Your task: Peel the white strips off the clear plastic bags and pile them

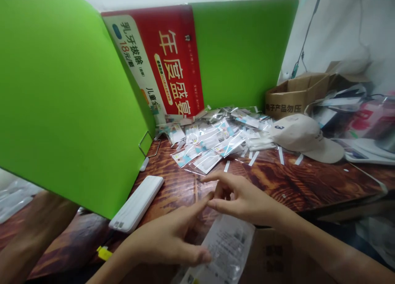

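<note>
1. I sit at a dark wooden surface point(308, 185), closed in by green partition boards point(61, 103) with a red poster point(173, 57) standing in the corner.
2. The thing in work is a clear plastic packet point(226, 245) with printed paper inside. It lies just under my hands, at the near edge of the surface, over a brown box point(271, 255).
3. My left hand point(166, 240) rests on the packet's left side, thumb pressing on it, index finger stretched out toward the other hand.
4. My right hand point(243, 197) is just above the packet, fingers loosely curled; the fingertips of both hands almost meet. If they pinch something small, I cannot tell.
5. Farther back is a big pile of packets point(212, 136) of the same kind, so many seem already finished. White paper strips point(253, 158) lie scattered near it.
6. I judge this one packet is not yet finished; how many remain, I cannot see.
7. Around: a white flat device point(137, 203) at the left, a beige cap point(304, 136) and a cardboard carton point(293, 94) at the right.
</note>
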A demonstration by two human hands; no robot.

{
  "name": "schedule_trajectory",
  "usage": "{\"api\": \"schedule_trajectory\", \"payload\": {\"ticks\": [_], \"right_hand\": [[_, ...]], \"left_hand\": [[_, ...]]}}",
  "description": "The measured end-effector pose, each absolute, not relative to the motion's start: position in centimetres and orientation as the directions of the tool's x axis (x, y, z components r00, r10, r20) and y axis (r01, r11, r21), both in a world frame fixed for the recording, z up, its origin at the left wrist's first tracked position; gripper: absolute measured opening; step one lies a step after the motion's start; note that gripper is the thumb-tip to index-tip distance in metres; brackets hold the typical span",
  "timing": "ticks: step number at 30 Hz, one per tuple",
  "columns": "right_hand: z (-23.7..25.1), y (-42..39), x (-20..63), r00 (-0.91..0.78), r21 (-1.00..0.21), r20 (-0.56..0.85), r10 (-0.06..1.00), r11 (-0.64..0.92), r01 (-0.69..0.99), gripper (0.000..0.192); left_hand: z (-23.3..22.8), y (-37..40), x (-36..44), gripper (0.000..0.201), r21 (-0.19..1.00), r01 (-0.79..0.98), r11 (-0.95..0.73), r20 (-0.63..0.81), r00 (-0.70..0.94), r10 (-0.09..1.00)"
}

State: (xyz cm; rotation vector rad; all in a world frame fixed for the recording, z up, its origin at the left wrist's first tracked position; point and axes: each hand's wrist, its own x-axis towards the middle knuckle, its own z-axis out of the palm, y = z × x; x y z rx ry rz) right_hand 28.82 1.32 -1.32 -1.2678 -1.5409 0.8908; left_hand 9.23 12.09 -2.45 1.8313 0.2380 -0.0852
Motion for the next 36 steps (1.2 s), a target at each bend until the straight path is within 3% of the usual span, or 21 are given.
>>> {"api": "schedule_trajectory", "payload": {"ticks": [6,9,12,14,18,22,25,31,36], "right_hand": [[-1.4,0.7,30.9,-0.099,-0.991,0.124,0.987,0.118,-0.071,0.038],[-0.4,-1.3,33.6,0.141,-0.952,0.178,0.974,0.206,-0.225,0.047],[1.3,-3.4,36.0,0.476,-0.910,0.253,0.842,0.374,-0.179,0.048],[2.1,-3.9,36.9,0.564,-0.897,0.259,0.784,0.412,-0.161,0.058],[1.2,-1.2,37.3,0.541,-0.900,0.267,0.797,0.407,-0.154,0.048],[-2.3,3.7,37.7,0.561,-0.984,0.134,0.817,0.177,-0.023,0.024],[-4.8,6.8,38.1,0.547,-0.998,0.054,0.835,0.063,0.002,0.016],[-6.6,9.7,38.6,0.560,-0.999,-0.004,0.828,-0.022,0.025,0.023],[-5.3,9.2,37.4,0.512,-0.994,0.073,0.856,0.020,0.109,0.032]], "left_hand": [[-2.3,12.0,9.3,0.100,0.967,0.255,-0.016,-0.250,0.959,0.133],[-2.3,11.9,9.7,0.092,0.977,0.191,0.093,-0.205,0.962,0.182],[-2.4,11.9,10.2,0.081,0.981,0.167,0.101,-0.184,0.964,0.190],[-2.4,11.8,10.3,0.073,0.981,0.174,0.089,-0.188,0.965,0.182],[-2.3,11.9,10.4,0.064,0.979,0.185,0.088,-0.199,0.958,0.205],[-2.4,12.2,10.3,0.062,0.975,0.209,0.070,-0.219,0.950,0.222],[-2.5,12.6,10.1,0.064,0.974,0.223,0.030,-0.224,0.948,0.224],[-2.7,13.1,9.6,0.065,0.972,0.235,-0.024,-0.219,0.934,0.282],[-3.3,13.9,10.1,0.062,0.974,0.161,-0.162,-0.059,0.862,0.503]]}}
